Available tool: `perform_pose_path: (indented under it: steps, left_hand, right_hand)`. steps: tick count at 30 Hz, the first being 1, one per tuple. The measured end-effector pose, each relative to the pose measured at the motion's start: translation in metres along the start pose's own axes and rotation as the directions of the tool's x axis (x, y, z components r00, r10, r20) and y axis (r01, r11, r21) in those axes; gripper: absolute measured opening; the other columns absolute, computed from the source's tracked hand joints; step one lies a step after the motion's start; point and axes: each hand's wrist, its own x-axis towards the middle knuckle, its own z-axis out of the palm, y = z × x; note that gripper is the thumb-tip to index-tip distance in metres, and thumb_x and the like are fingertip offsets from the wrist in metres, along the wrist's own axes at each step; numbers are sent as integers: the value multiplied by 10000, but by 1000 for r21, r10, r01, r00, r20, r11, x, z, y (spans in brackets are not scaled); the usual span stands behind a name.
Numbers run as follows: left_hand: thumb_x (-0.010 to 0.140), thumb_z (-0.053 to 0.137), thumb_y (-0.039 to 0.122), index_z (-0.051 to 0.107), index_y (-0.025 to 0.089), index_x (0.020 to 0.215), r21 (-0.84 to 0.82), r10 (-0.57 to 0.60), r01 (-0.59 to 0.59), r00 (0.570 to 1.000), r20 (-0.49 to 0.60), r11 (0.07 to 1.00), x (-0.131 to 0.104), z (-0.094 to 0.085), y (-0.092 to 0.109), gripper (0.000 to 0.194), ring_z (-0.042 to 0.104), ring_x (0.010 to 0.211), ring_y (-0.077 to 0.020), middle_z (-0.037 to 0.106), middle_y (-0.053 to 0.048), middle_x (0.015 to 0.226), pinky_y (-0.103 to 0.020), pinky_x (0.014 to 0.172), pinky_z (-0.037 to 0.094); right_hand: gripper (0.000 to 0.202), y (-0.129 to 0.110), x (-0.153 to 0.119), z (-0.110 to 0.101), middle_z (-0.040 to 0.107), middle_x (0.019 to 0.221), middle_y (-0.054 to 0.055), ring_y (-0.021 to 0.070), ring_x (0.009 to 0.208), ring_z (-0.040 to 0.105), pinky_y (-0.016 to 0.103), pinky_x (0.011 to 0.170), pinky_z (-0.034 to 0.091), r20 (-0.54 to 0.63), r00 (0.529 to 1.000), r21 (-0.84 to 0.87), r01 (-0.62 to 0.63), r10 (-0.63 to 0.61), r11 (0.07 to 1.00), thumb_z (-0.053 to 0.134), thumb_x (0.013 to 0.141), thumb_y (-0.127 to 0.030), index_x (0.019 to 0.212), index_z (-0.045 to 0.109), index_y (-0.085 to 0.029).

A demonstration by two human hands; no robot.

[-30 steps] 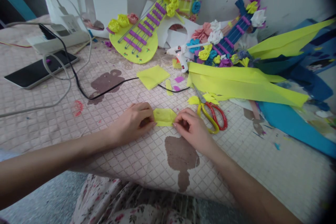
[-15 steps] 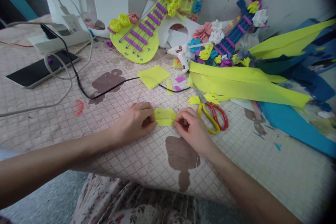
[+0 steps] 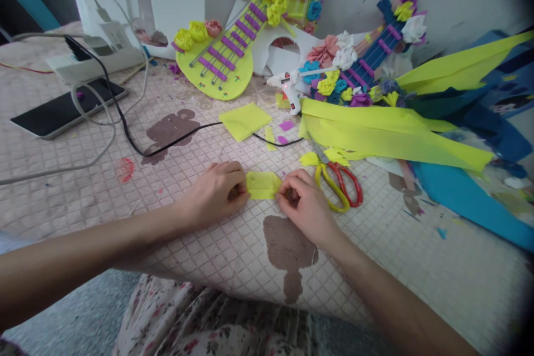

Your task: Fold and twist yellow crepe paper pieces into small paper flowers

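A small piece of yellow crepe paper [image 3: 262, 185] lies folded along its near edge on the quilted cloth. My left hand [image 3: 223, 189] pinches its left end, fingertips closed and pressed down near the cloth. At the right end, my right hand [image 3: 303, 198] has thumb and fingers closed on the paper's corner. Just right of that hand rest scissors [image 3: 340, 186] with one yellow and one red handle loop. A yellow paper square [image 3: 245, 121] lies beyond the folded piece, over a black cable.
A white glue gun [image 3: 290, 89] stands behind, by long yellow crepe strips [image 3: 387, 130]. Paper guitars, one yellow [image 3: 221, 61] and one blue [image 3: 369, 61], lean at the back. To the left are a phone [image 3: 62, 111], a power strip [image 3: 100, 58] and looping cables. Blue paper [image 3: 471, 194] lies right.
Almost nothing differs. Both hands keep their hold on the yellow crepe paper, and its folded near edge looks nearly the same.
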Motion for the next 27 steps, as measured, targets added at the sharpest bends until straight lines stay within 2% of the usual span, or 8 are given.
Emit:
perform_pose_path:
  steps: [9, 15, 27]
  left_hand:
    - [810, 539, 154, 530, 142, 720, -6, 6, -6, 1000, 26, 1000, -1, -3, 1, 92, 490, 727, -138, 539, -25, 788, -285, 691, 382]
    - [820, 533, 150, 529, 138, 715, -13, 4, -4, 1000, 29, 1000, -1, -4, 1, 106, 483, 721, -137, 534, -27, 781, -278, 672, 377]
    - [820, 539, 152, 526, 144, 722, -1, 11, -11, 1000, 21, 1000, -1, -1, -2, 99, 484, 720, -132, 531, -19, 786, -280, 693, 384]
  right_hand:
    - [92, 0, 0, -1, 507, 817, 7, 112, 635, 486, 275, 603, 427, 16, 1000, 28, -3, 3, 1000, 567, 776, -140, 727, 518, -200]
    - [83, 2, 0, 0, 506, 842, 16, 128, 698, 517, 281, 626, 427, 14, 1000, 17, -3, 3, 1000, 554, 803, -155, 740, 525, -200]
    - [93, 2, 0, 0, 511, 837, 16, 127, 679, 514, 284, 616, 425, 0, 1000, 14, 4, -4, 1000, 556, 800, -168, 723, 516, -203]
